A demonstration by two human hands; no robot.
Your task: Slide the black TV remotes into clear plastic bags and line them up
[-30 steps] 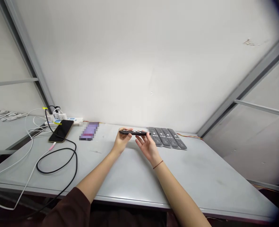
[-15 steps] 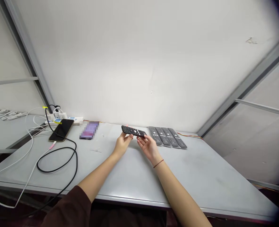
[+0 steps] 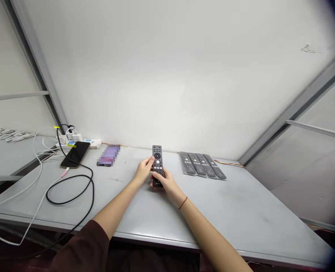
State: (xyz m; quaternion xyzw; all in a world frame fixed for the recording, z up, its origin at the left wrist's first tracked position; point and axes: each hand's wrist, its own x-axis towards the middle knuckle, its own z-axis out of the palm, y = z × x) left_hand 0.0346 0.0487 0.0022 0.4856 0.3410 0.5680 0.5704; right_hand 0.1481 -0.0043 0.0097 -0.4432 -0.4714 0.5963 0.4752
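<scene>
A black remote control (image 3: 157, 155) is held upright in front of me, its button side facing me and its long side running away from me. My left hand (image 3: 143, 170) grips its left edge near the middle, thumb on the front. Lower down, my right hand (image 3: 169, 183) holds it from the right with the thumb across the lower buttons. Fingers behind the remote are mostly hidden. To the right, several more remotes in clear plastic sleeves (image 3: 203, 165) lie side by side on the grey table (image 3: 227, 211).
On the left lie a dark phone (image 3: 76, 154) and a pixelated purple rectangular item (image 3: 109, 155). Behind them is a white power strip (image 3: 95, 142) with chargers. A looped black cable (image 3: 93, 189) crosses the table's left side. Bundled white cables (image 3: 10, 135) rest on the far-left surface.
The remote has turned from lying crosswise to pointing away from me, its buttons now facing me. My right hand has shifted left and closed on its lower end.
</scene>
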